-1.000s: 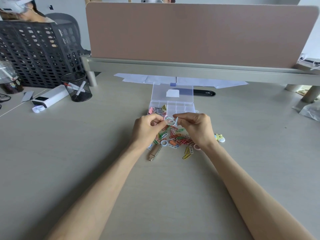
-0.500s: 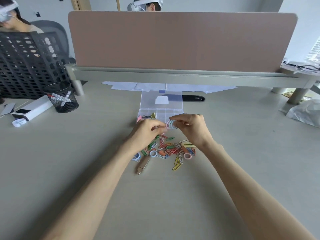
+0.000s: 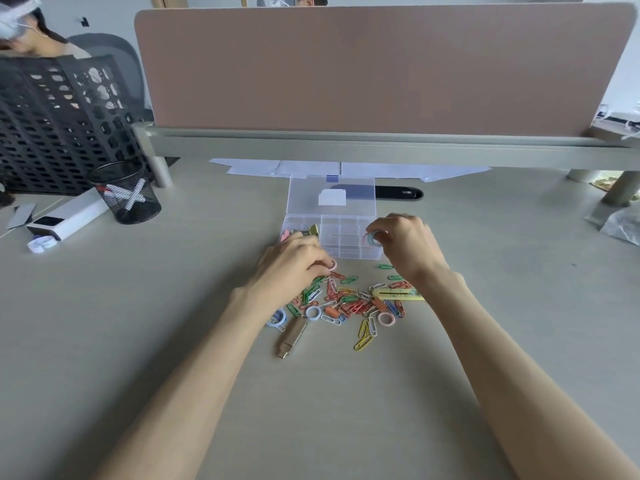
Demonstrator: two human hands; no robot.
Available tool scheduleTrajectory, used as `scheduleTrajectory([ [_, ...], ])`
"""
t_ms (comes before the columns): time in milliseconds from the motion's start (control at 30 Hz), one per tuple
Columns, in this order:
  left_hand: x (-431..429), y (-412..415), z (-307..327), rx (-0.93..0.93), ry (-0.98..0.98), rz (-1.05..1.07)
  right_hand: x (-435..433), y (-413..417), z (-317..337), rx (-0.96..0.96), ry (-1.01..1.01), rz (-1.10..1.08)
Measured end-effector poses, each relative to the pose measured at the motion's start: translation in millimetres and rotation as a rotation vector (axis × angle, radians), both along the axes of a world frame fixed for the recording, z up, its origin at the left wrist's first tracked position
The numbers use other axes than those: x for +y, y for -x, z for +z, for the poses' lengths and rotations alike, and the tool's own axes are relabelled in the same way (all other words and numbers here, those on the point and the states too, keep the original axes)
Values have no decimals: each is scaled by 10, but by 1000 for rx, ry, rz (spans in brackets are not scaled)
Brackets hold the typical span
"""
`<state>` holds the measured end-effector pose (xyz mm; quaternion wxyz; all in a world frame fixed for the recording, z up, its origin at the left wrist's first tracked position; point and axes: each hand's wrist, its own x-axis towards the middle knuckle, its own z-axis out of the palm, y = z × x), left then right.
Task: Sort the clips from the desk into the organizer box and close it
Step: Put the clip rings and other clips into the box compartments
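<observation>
Now right hand [image 3: 407, 244] fingers are pinching rings [image 3: 370, 239] over box [image 3: 341, 237] right edge, left hand [image 3: 294, 266] pinching pink ring [image 3: 333, 264] at pile [image 3: 349, 303]; bare table [image 3: 502, 306] flanking; hands joined earlier.

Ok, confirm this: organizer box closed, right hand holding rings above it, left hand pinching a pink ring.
Wrong on one point: the head view shows the organizer box open, lid folded back. The right hand does hold rings above it, the left hand a pink ring.

The right grip [image 3: 405, 244] pinches pastel ring clips [image 3: 371, 239] over the open organizer box [image 3: 341, 242] — the left grip [image 3: 294, 261] pinches a pink ring [image 3: 333, 264], with the clip pile [image 3: 349, 303] just beneath both on the desk [image 3: 173, 306].
</observation>
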<state>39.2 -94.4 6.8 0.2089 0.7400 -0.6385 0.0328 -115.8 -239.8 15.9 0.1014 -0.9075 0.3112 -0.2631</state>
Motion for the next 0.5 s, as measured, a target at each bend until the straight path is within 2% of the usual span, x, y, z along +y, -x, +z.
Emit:
scheduleTrajectory([
  [200,-8,-9,-1,5,-14,-16,-22,-8,33,95,15,73],
  [500,-9,-29,-9,-78,-27,-53,-30,-27,29,71,10,41],
])
